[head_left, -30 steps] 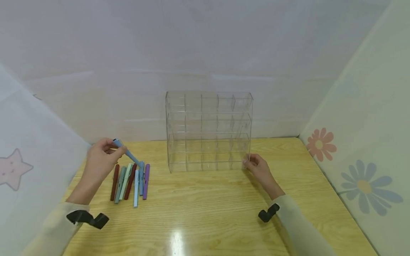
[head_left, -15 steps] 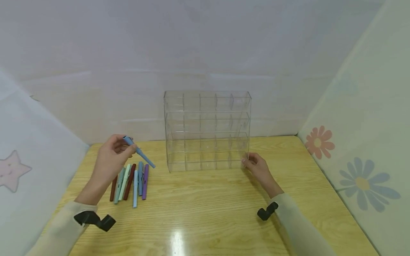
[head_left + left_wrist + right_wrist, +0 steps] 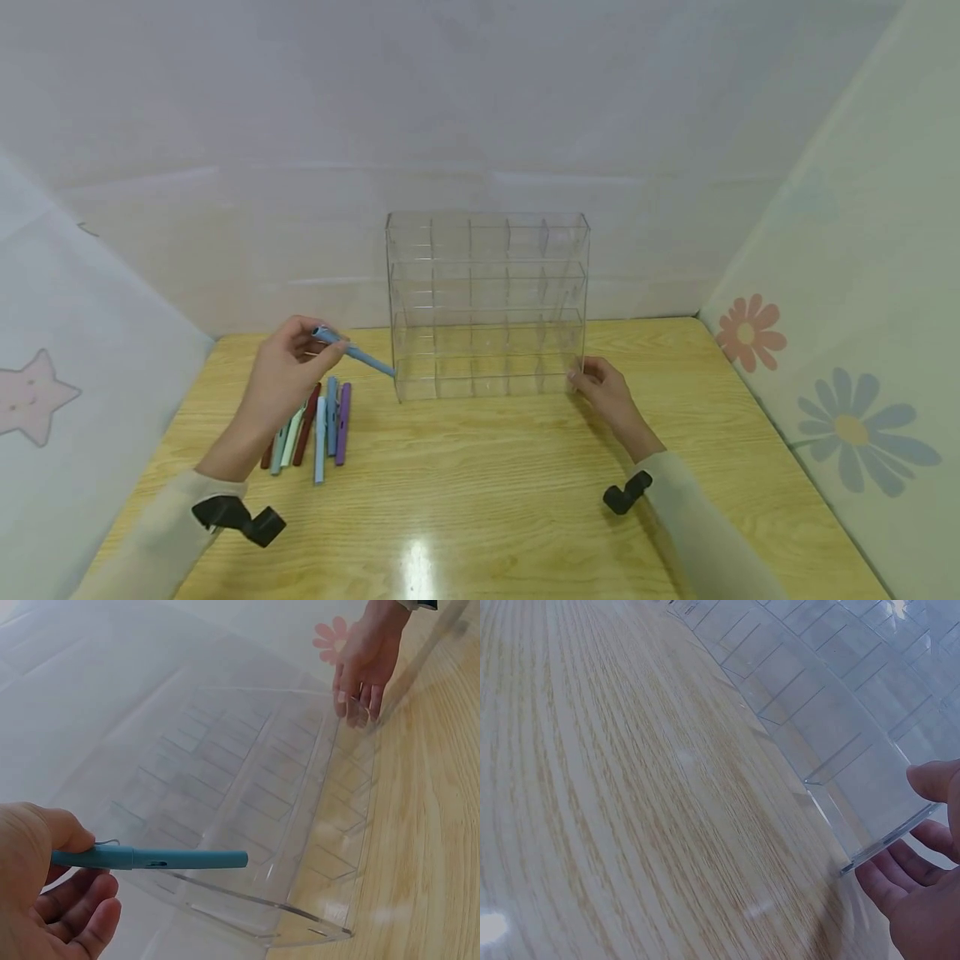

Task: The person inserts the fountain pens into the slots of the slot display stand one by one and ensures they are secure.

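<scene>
A clear rack (image 3: pixel 487 387) is standing upright on the wooden table (image 3: pixel 487 508), its compartments running in four tiers of five. To the left of the rack, the person's left hand (image 3: pixel 288 371) is pinching a blue pen (image 3: pixel 369 361), the thumb pressing it near its clip, as the left-wrist view is showing. The pen is slanting down out of the grasp, its free end pointing at the rack's lower left side; in the head view that end is overlapping the rack's left edge, and whether the two are touching cannot be told. The right hand (image 3: pixel 606 396) is gripping the rack's lower right front corner, thumb and fingers lying on opposite sides of the end panel, so the blue pen is lying well apart from it, across the rack's width.

Left of the rack and nearer the person, a row of pens (image 3: pixel 320 442) is resting on the table, dark red, green, blue and purple, partly hidden by the left hand and wrist. Behind the rack, a pale sheet (image 3: pixel 487 100) is hanging.
</scene>
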`<state>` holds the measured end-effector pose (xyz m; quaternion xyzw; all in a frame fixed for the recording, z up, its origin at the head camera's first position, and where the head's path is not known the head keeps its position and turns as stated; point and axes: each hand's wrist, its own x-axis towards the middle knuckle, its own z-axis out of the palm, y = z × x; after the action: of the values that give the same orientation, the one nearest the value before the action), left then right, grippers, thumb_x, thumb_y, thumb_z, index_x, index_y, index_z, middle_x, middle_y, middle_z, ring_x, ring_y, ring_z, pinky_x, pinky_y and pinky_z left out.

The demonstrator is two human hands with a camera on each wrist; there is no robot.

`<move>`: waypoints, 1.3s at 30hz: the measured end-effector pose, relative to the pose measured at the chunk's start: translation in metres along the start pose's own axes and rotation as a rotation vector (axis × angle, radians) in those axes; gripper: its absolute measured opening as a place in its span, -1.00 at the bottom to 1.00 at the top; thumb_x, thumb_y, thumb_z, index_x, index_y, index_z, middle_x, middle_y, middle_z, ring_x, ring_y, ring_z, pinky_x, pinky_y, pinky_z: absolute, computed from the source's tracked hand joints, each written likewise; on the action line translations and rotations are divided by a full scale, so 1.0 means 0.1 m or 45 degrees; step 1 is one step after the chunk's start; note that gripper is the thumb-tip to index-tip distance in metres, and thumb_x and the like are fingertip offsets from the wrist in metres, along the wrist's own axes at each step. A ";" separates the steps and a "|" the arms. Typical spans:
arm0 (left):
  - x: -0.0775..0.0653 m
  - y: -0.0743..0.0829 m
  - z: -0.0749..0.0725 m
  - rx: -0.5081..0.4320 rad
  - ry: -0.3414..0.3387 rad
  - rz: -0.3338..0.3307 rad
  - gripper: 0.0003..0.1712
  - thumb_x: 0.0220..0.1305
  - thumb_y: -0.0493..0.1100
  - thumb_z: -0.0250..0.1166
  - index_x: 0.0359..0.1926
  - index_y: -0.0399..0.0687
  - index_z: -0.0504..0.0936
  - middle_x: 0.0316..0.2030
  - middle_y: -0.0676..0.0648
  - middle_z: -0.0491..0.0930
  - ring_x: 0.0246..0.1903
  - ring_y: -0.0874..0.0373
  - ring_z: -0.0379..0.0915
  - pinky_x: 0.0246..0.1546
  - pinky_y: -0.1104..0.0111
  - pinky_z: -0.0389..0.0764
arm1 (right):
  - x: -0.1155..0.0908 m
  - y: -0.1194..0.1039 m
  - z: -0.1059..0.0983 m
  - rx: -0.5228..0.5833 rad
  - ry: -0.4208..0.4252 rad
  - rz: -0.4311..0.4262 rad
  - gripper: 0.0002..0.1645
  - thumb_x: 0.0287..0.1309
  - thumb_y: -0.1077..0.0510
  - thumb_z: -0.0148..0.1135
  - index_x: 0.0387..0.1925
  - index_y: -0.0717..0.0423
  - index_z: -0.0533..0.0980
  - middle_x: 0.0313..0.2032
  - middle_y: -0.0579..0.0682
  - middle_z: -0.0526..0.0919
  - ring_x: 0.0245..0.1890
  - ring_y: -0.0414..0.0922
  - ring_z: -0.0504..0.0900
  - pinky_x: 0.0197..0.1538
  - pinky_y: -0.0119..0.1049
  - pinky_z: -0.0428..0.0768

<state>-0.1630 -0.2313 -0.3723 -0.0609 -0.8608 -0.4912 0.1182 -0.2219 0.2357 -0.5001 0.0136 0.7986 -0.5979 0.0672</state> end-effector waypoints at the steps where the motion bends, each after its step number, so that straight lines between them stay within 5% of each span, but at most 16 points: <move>1: 0.00 0.00 0.02 -0.002 -0.005 0.002 -0.65 0.53 -0.05 0.35 0.12 -0.20 0.58 -0.11 0.10 0.70 -0.14 0.49 0.62 -0.12 0.62 0.64 | 0.00 0.00 0.00 0.004 0.003 0.002 -0.29 0.59 -0.04 0.20 0.50 0.31 0.29 0.39 0.29 0.50 0.33 0.10 0.56 0.46 0.07 0.55; 15: 0.00 0.01 0.27 -0.093 -0.094 -0.054 -0.59 0.53 -0.05 0.35 0.18 -0.24 0.52 0.09 -0.22 0.69 -0.06 0.57 0.60 -0.02 0.64 0.65 | 0.01 0.01 -0.01 0.010 -0.009 -0.012 -0.27 0.58 -0.03 0.21 0.51 0.32 0.28 0.40 0.31 0.49 0.34 0.17 0.55 0.47 0.11 0.54; 39: -0.01 0.07 0.71 -0.219 -0.145 -0.086 -0.66 0.54 -0.14 0.33 0.15 -0.25 0.52 0.08 -0.25 0.69 -0.07 0.43 0.64 -0.01 0.56 0.67 | -0.01 0.04 0.01 -0.014 0.015 -0.016 -0.31 0.60 -0.06 0.18 0.49 0.27 0.31 0.40 0.27 0.51 0.40 0.16 0.51 0.48 0.11 0.52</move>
<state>-0.1710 -0.1662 -0.4017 -0.0697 -0.8223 -0.5628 0.0467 -0.2206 0.2354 -0.5038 0.0117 0.8023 -0.5939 0.0588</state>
